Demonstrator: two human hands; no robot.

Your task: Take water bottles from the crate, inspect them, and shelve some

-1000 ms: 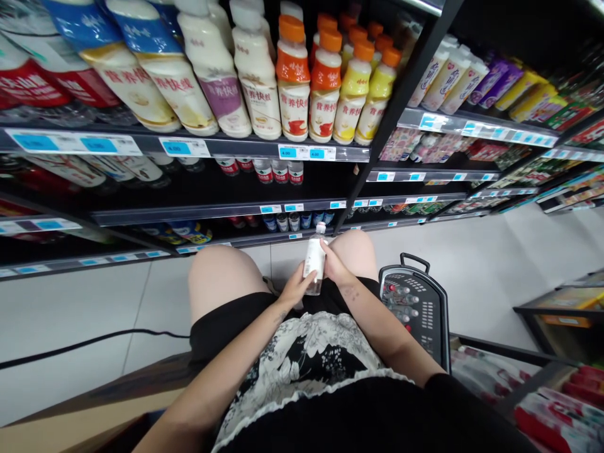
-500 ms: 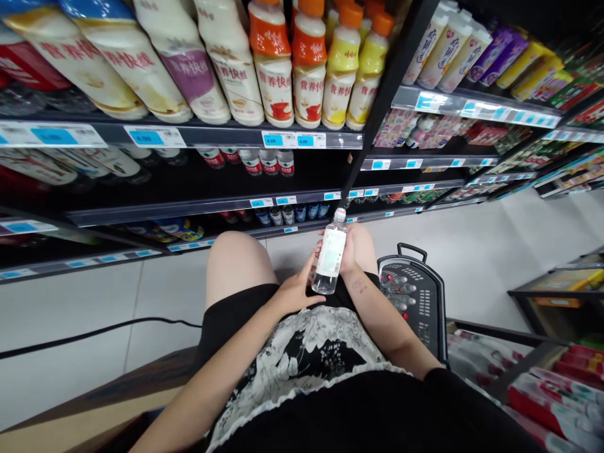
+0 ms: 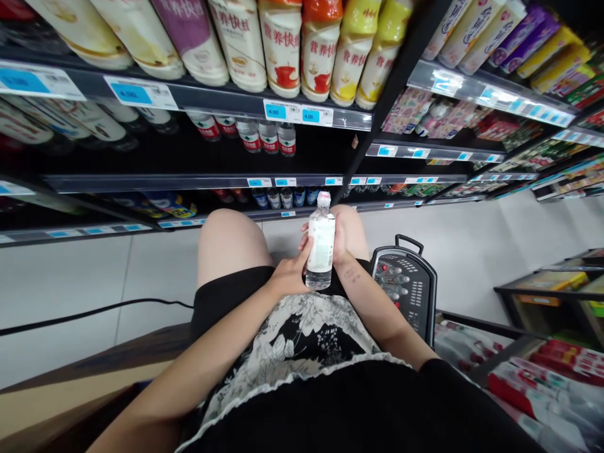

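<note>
Viewing remotely through the head camera, I find the clear bottle (image 3: pixel 321 242) held over the lap, to the left of the black basket (image 3: pixel 432 286) and apart from it. Its long axis runs away from the body, nearly in line with the view, the upper end leaning marginally toward the basket side. I record the cap (image 3: pixel 323 199) at the far end, directed at the shelving, and the base at the near end, directed at the torso. The exact tilt I cannot establish. The white label faces up toward my camera.

The right hand (image 3: pixel 340 238), on the bottle's basket side, is curled around it from behind; fingertips emerge at the opposite edge. The left hand (image 3: pixel 289 275), farther from the basket, lies with its fingers partly extended, one against the label's edge, the thumb near the base; I cannot tell whether it bears any grip.

The basket holds several small bottles (image 3: pixel 396 277), some with red caps, and its handle (image 3: pixel 409 242) points toward the shelving. Beyond the basket and to its left, I note a shelf edge (image 3: pixel 189 182) and, above that, red-labelled bottles (image 3: pixel 268 138).
</note>
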